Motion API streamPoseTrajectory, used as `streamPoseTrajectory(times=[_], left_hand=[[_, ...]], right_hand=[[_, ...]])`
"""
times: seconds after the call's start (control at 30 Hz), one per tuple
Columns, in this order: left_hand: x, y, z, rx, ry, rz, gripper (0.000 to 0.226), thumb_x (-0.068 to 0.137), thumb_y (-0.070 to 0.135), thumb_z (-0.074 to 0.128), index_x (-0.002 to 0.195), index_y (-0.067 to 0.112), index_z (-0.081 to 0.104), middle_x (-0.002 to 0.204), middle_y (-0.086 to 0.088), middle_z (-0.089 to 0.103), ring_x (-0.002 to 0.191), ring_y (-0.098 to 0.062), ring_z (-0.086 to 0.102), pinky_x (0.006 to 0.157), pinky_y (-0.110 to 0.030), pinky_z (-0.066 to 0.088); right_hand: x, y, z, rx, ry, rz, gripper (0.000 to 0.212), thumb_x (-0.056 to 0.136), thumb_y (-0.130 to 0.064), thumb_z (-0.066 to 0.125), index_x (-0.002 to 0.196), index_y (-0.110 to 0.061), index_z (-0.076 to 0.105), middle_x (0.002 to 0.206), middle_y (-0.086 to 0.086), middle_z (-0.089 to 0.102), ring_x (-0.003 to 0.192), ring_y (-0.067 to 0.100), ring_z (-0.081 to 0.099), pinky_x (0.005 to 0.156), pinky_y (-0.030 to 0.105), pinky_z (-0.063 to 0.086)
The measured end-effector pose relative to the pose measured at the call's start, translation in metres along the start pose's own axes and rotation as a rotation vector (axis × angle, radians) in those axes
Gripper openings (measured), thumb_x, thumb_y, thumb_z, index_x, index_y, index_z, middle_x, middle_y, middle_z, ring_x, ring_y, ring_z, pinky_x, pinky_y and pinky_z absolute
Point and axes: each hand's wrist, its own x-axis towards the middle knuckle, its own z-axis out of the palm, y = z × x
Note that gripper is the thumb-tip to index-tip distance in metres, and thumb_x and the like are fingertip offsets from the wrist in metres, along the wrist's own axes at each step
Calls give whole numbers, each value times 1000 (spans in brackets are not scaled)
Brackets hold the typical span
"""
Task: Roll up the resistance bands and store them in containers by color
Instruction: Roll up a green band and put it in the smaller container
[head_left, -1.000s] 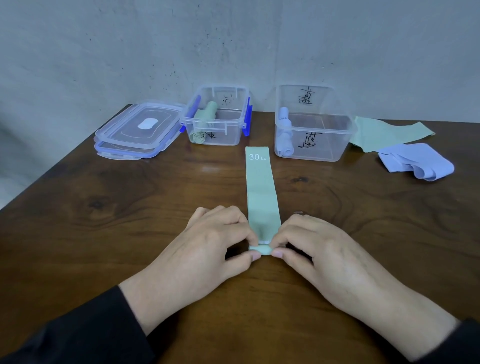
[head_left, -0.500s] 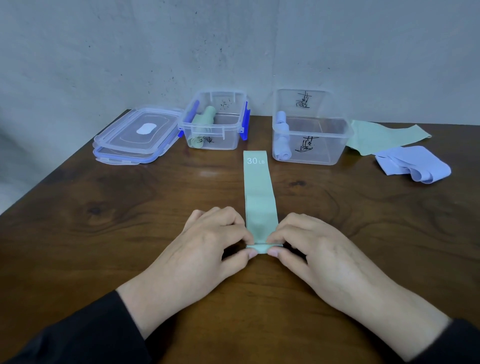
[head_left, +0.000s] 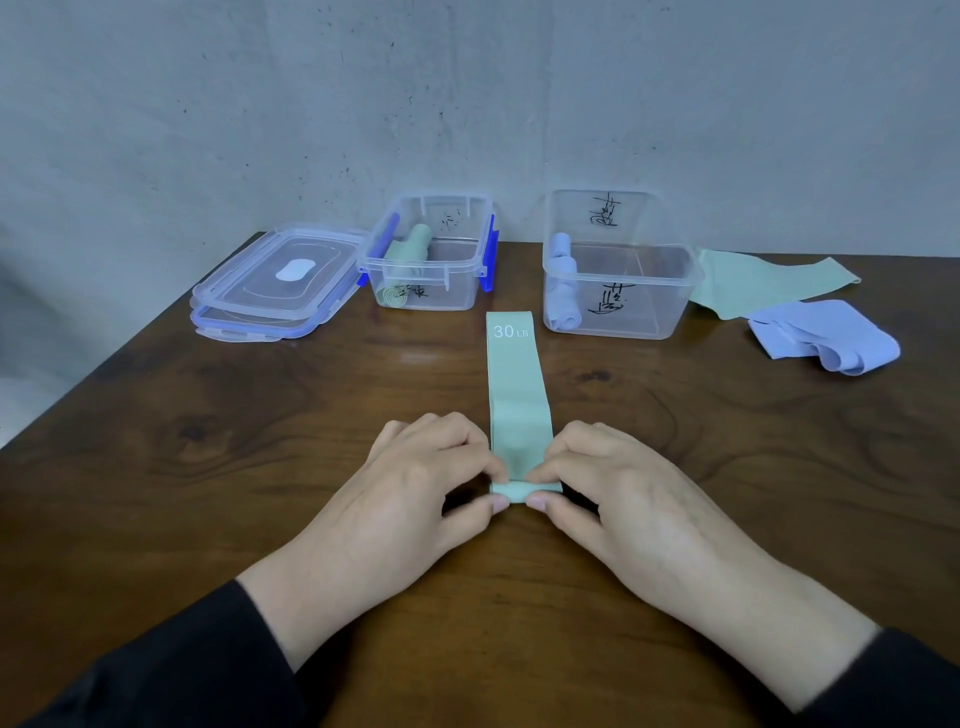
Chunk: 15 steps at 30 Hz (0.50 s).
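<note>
A green resistance band marked 30 LB lies flat on the wooden table, pointing away from me. Its near end is curled into a small roll. My left hand and my right hand pinch that roll from either side with thumbs and fingertips. A clear container with blue clips at the back holds rolled green bands. A second clear container to its right holds rolled blue bands.
Two stacked clear lids lie at the back left. A flat green band and a loose blue band lie at the back right. A grey wall stands behind the table. The table's left edge runs diagonally.
The rolled near end of the green band has turned over a little further under my fingertips. Both hands stay in nearly the same place.
</note>
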Motion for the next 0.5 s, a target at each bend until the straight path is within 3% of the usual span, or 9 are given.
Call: streamPoseTrajectory(times=[0.27, 0.37, 0.5], left_hand=[[6, -8, 1, -32, 45, 53, 28, 95, 47, 48, 104, 34, 71, 112, 23, 57, 111, -2, 51, 100, -29, 37], [20, -14, 3, -66, 83, 85, 34, 100, 40, 40, 117, 32, 68, 126, 21, 58, 122, 0, 49, 106, -27, 33], [49, -28, 10, -16, -33, 89, 31, 103, 36, 44, 126, 37, 64, 143, 20, 51, 138, 2, 34, 116, -37, 24]], right_hand=[[3, 0, 2, 8, 11, 25, 26, 91, -47, 54, 107, -33, 69, 99, -21, 49, 94, 2, 48, 78, 24, 51], [4, 0, 0, 7, -3, 22, 29, 92, -45, 53, 108, -29, 70, 99, -21, 50, 93, 3, 49, 80, 26, 51], [8, 0, -3, 20, -39, 21, 26, 94, -42, 56, 112, -30, 69, 100, -22, 53, 96, 4, 51, 85, 27, 50]])
